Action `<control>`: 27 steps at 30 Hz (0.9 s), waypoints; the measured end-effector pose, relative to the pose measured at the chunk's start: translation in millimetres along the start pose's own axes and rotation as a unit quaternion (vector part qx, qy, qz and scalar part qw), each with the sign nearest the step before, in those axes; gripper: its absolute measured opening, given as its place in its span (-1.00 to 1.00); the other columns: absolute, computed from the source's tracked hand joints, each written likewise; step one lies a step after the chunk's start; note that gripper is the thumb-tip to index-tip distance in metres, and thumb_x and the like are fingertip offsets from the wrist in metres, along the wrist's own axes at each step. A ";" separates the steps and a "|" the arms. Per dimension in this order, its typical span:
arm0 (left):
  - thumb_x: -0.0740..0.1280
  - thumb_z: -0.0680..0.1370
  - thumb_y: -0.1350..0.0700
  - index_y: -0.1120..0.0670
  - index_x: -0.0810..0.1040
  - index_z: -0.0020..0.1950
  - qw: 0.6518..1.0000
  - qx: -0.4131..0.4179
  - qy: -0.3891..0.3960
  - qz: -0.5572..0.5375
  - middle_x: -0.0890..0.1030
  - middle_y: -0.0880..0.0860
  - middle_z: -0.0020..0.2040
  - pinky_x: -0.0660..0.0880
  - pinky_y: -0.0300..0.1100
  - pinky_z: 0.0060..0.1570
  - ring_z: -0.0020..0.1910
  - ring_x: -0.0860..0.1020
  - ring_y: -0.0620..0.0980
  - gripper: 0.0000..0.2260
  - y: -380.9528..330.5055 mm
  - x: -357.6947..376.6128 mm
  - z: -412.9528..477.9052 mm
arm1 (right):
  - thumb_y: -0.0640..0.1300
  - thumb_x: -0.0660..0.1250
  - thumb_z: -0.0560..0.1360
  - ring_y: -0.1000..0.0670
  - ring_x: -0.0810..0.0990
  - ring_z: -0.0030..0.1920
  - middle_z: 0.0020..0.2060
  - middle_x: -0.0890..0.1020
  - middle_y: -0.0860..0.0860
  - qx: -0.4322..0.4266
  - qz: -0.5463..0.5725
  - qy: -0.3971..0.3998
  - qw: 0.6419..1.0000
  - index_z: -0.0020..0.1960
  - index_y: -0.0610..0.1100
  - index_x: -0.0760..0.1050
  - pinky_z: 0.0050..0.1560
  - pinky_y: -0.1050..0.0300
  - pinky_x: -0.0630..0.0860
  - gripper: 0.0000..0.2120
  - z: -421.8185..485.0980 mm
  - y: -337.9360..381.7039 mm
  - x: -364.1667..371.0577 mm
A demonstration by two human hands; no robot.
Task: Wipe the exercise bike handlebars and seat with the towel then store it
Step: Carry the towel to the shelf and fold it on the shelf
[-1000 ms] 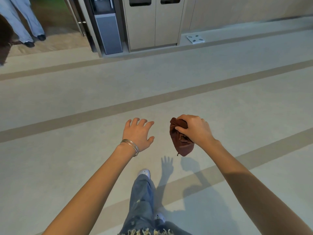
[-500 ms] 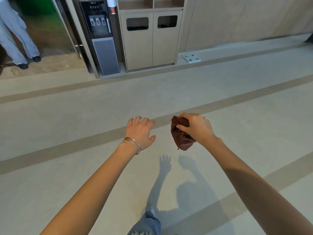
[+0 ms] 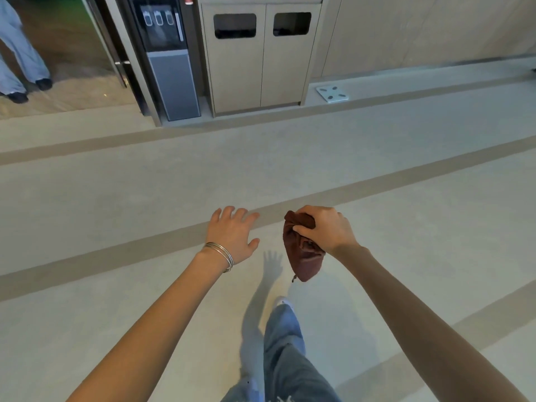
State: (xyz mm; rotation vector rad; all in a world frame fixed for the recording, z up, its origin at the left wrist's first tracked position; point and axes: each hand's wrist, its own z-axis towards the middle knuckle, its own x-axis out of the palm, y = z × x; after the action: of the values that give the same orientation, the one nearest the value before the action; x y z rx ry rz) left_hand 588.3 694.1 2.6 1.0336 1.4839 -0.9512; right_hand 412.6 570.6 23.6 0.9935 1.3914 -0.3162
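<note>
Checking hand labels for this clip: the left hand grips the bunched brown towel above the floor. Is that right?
Not quite. The head view shows the right hand gripping the bunched brown towel above the floor. The left hand, with bangles at its wrist, is open and holds nothing.

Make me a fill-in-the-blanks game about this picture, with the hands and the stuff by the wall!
1. The towel is gripped by the right hand; the left hand holds ___.
2. Thin bracelets circle the left ___.
3. The beige cabinet has ___ dark openings.
Missing words: nothing; wrist; two.
</note>
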 end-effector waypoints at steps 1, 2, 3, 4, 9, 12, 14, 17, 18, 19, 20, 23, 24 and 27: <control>0.19 0.54 -0.16 -0.08 0.18 0.49 1.000 -0.007 0.002 -0.004 0.30 0.00 0.46 0.11 0.03 0.43 0.46 0.20 0.11 -0.47 1.3 0.4 12.9 | 0.10 0.32 0.46 -0.10 0.59 -0.02 -0.04 0.65 0.05 0.000 -0.004 0.002 1.000 0.10 0.10 0.51 -0.04 0.06 0.51 -0.77 14.1 -3.8 -2.5; 0.19 0.54 -0.16 -0.08 0.18 0.48 1.000 -0.012 0.003 -0.009 0.30 -0.01 0.46 0.11 0.03 0.43 0.45 0.20 0.11 -0.47 1.9 -1.0 27.0 | 0.09 0.32 0.46 -0.10 0.59 -0.02 -0.03 0.64 0.05 -0.002 -0.008 0.004 1.000 0.11 0.10 0.51 -0.05 0.06 0.51 -0.76 28.4 -7.4 -6.8; 0.19 0.54 -0.15 -0.09 0.19 0.48 1.000 -0.015 0.005 -0.011 0.30 -0.01 0.46 0.12 0.03 0.43 0.45 0.21 0.11 -0.47 2.1 -3.8 41.5 | 0.09 0.33 0.46 -0.09 0.58 -0.02 -0.03 0.64 0.05 -0.004 -0.009 0.004 1.000 0.11 0.10 0.51 -0.06 0.07 0.50 -0.76 43.5 -11.4 -11.7; 0.19 0.54 -0.15 -0.09 0.18 0.48 1.000 -0.018 0.002 -0.011 0.30 -0.02 0.46 0.12 0.03 0.42 0.45 0.21 0.10 -0.47 2.7 -7.6 56.9 | 0.07 0.33 0.46 -0.08 0.58 -0.02 -0.03 0.64 0.05 -0.007 -0.006 0.001 1.000 0.11 0.09 0.52 -0.08 0.09 0.49 -0.76 59.8 -15.1 -17.4; 0.20 0.54 -0.14 -0.08 0.18 0.49 0.999 -0.034 -0.018 -0.008 0.29 0.00 0.47 0.12 0.02 0.42 0.44 0.22 0.11 -0.47 9.4 -38.7 140.8 | 0.07 0.35 0.45 -0.09 0.60 -0.03 -0.07 0.66 0.04 -0.023 0.021 -0.019 0.999 0.07 0.08 0.53 -0.01 0.01 0.54 -0.79 148.4 -29.6 -53.1; 0.18 0.55 -0.15 -0.08 0.17 0.49 0.999 -0.043 -0.027 0.001 0.28 0.00 0.47 0.13 0.02 0.42 0.45 0.21 0.11 -0.47 10.3 -53.4 185.7 | 0.08 0.34 0.46 -0.09 0.59 -0.02 -0.04 0.65 0.03 -0.027 0.007 -0.021 0.999 0.10 0.08 0.52 -0.05 0.06 0.50 -0.77 193.4 -36.7 -74.4; 0.18 0.55 -0.15 -0.08 0.17 0.50 0.998 -0.048 -0.028 0.000 0.27 0.00 0.48 0.13 0.03 0.42 0.45 0.21 0.11 -0.47 9.1 -58.9 212.0 | 0.07 0.33 0.46 -0.10 0.59 -0.02 -0.03 0.65 0.03 -0.032 0.003 -0.020 0.999 0.11 0.08 0.52 -0.09 0.10 0.46 -0.76 219.6 -42.5 -84.9; 0.18 0.55 -0.15 -0.08 0.17 0.49 0.998 -0.052 -0.025 -0.002 0.27 0.00 0.48 0.13 0.03 0.42 0.46 0.21 0.11 -0.47 7.4 -60.0 242.7 | 0.06 0.33 0.46 -0.09 0.59 -0.03 -0.04 0.65 0.03 -0.045 -0.002 -0.022 0.999 0.11 0.07 0.52 -0.14 0.14 0.39 -0.76 250.6 -52.4 -90.7; 0.17 0.55 -0.16 -0.08 0.17 0.49 0.998 -0.052 -0.021 -0.001 0.27 0.00 0.48 0.14 0.03 0.43 0.46 0.21 0.10 -0.47 8.0 -59.5 251.2 | 0.06 0.33 0.46 -0.09 0.59 -0.04 -0.05 0.65 0.04 -0.048 -0.005 -0.021 0.999 0.11 0.06 0.52 -0.14 0.14 0.38 -0.76 258.9 -55.6 -91.0; 0.17 0.55 -0.16 -0.08 0.17 0.49 0.999 -0.053 -0.015 0.000 0.27 0.00 0.48 0.14 0.03 0.43 0.46 0.21 0.10 -0.47 9.2 -58.8 259.1 | 0.07 0.33 0.46 -0.09 0.59 -0.04 -0.05 0.65 0.04 -0.049 -0.007 -0.019 0.999 0.10 0.07 0.52 -0.14 0.14 0.38 -0.77 266.6 -58.7 -90.7; 0.17 0.55 -0.16 -0.09 0.16 0.49 0.998 -0.055 -0.012 0.000 0.27 0.00 0.48 0.14 0.03 0.43 0.46 0.20 0.10 -0.47 11.0 -58.0 267.5 | 0.07 0.33 0.46 -0.08 0.59 -0.04 -0.06 0.65 0.05 -0.047 -0.008 -0.017 0.999 0.10 0.07 0.52 -0.13 0.13 0.40 -0.77 274.5 -61.8 -90.3; 0.16 0.55 -0.16 -0.09 0.16 0.49 0.998 -0.059 -0.005 -0.001 0.27 -0.01 0.48 0.13 0.02 0.44 0.46 0.20 0.09 -0.47 18.9 -57.5 294.8 | 0.06 0.34 0.45 -0.08 0.59 -0.05 -0.06 0.65 0.06 -0.039 -0.003 -0.008 0.999 0.08 0.08 0.52 -0.07 0.08 0.48 -0.78 300.3 -70.4 -88.5; 0.16 0.55 -0.16 -0.09 0.16 0.49 0.998 -0.059 -0.004 0.000 0.27 -0.01 0.48 0.13 0.02 0.43 0.46 0.21 0.09 -0.47 21.8 -57.8 305.0 | 0.06 0.34 0.45 -0.08 0.59 -0.05 -0.06 0.65 0.07 -0.038 -0.003 -0.006 0.999 0.08 0.08 0.52 -0.06 0.07 0.49 -0.78 310.0 -72.3 -88.4; 0.16 0.55 -0.17 -0.09 0.16 0.50 0.999 -0.050 0.002 0.002 0.26 -0.01 0.49 0.14 0.03 0.43 0.46 0.21 0.09 -0.47 32.6 -58.8 336.9 | 0.06 0.34 0.46 -0.08 0.59 -0.05 -0.06 0.65 0.07 -0.034 -0.002 -0.009 0.999 0.09 0.08 0.52 -0.07 0.09 0.47 -0.78 340.5 -75.5 -88.6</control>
State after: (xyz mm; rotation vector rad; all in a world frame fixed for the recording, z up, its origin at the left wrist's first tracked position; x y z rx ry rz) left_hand 726.5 379.8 12.4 0.9645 1.5169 -0.8640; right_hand 567.2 245.7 30.8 0.9304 1.3784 -0.2786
